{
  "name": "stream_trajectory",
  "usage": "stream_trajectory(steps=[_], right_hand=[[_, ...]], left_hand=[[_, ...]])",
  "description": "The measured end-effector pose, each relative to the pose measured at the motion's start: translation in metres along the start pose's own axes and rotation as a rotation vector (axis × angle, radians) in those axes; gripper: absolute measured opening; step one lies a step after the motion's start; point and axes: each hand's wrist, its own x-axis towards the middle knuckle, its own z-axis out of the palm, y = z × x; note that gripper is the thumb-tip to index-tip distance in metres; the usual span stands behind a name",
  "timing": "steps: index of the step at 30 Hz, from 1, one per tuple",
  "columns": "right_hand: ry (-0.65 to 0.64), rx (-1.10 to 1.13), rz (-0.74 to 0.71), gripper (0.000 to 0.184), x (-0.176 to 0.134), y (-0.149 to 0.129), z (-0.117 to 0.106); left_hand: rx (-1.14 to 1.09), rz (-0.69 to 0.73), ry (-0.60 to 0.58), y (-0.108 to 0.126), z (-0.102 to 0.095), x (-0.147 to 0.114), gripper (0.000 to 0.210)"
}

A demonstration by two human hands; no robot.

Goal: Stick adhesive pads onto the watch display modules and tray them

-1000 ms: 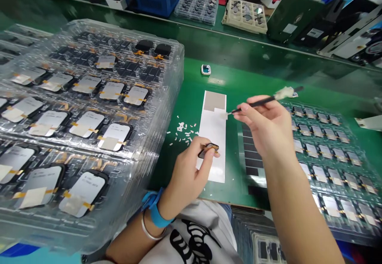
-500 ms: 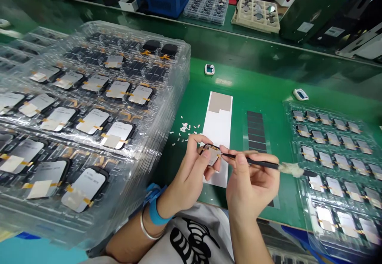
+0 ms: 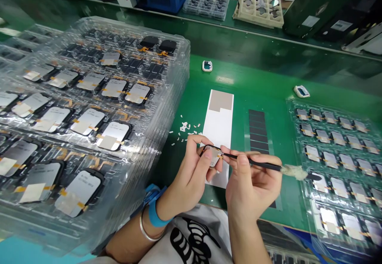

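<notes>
My left hand is closed on a small display module with a silvery back, dark rim and bits of orange tape, held above the white sheet. My right hand grips black tweezers, pale material wrapped round their rear part. The tweezer tip meets the module's right edge; whether it pinches anything there is too small to tell. Below the hands lies the white backing sheet, with a grey-beige adhesive patch at its far end. Tiny white scraps are scattered to its left.
A tall stack of clear trays with display modules stands at left. Another clear tray of modules lies at right. A strip of dark rectangles lies between sheet and right tray. Two small white-framed parts sit farther back, below a shelf edge.
The view has shifted slightly. Both hands keep nearly the same pose, with the tweezer tip still at the module's right edge.
</notes>
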Motion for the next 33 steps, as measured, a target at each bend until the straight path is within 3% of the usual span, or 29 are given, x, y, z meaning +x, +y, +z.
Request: stream_trajectory(steps=[13,19,23,28,33], right_hand=[[0.027,-0.076,0.03,0.017,-0.005,0.0,0.0],[-0.051,-0.041,-0.071,0.02,-0.003,-0.001,0.001],[-0.024,-0.106,-0.145,0.02,0.004,-0.006,-0.008],[0.097,-0.301,-0.134,0.019,0.018,-0.017,-0.038],[0.015,-0.397,-0.001,0.019,0.062,-0.026,-0.067]], left_hand=[[0.02,-0.013,0.08,-0.001,0.002,0.001,0.017],[0.093,0.015,0.157,0.001,0.003,0.005,0.021],[0.17,-0.008,0.21,0.001,0.002,0.005,0.028],[0.162,-0.066,0.112,-0.003,0.0,0.002,0.021],[0.25,-0.056,-0.018,-0.007,0.001,0.001,0.015]])
